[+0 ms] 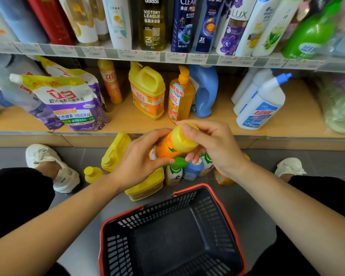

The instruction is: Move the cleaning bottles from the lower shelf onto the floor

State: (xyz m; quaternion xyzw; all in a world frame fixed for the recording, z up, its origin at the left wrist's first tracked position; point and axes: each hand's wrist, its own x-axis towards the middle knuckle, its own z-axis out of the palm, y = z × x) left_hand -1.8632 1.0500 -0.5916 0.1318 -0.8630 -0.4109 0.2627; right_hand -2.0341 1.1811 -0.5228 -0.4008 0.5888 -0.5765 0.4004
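The lower shelf (217, 124) carries several cleaning bottles, among them a yellow jug (147, 92) and a blue bottle (205, 92); the grey floor (12, 156) below it holds a cluster of bottles (116, 152) beside a black basket (167, 208); the orange bottle (175, 145) is off the shelf, held in the air just above that cluster; its long axis tilts, yellow cap up and to the right, base down toward the left; the left hand (139, 156) wraps the body, fingers (163, 161) curled round it; the right hand (213, 142) pinches the cap from above; both forearms reach forward, roughly level; the floor lies straight beneath, so the coming move is likely a short lowering.
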